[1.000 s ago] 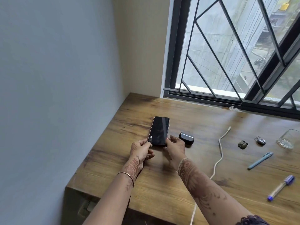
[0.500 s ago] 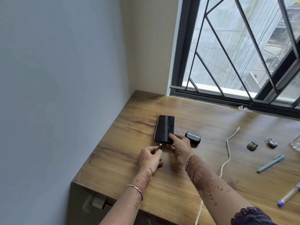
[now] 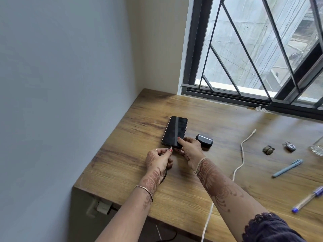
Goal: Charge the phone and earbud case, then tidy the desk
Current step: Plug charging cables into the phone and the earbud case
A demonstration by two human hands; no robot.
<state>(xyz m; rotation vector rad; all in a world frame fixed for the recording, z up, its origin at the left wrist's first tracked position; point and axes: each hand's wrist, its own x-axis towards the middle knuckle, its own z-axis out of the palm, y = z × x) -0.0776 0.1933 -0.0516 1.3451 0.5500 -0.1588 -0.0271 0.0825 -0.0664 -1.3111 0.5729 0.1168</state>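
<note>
A black phone lies flat, screen dark, on the wooden desk near the left wall. My right hand presses its near right corner, thumb on the screen. My left hand pinches the plug of a dark cable at the phone's bottom edge; the plug tip touches the port. The cable runs back under my left wrist. A dark earbud case sits closed just right of my right hand. A white cable lies loose further right, its plug end free on the desk.
A charger block sits in a socket under the desk's front edge. Right of the white cable lie a small olive object, a metal keyring item, a teal pen, a blue-capped pen and a glass. A barred window runs behind.
My left hand pulled back from the phone's near left corner and now brings the dark cable's plug against the phone's bottom edge. My right hand stayed on the phone's near right corner.
</note>
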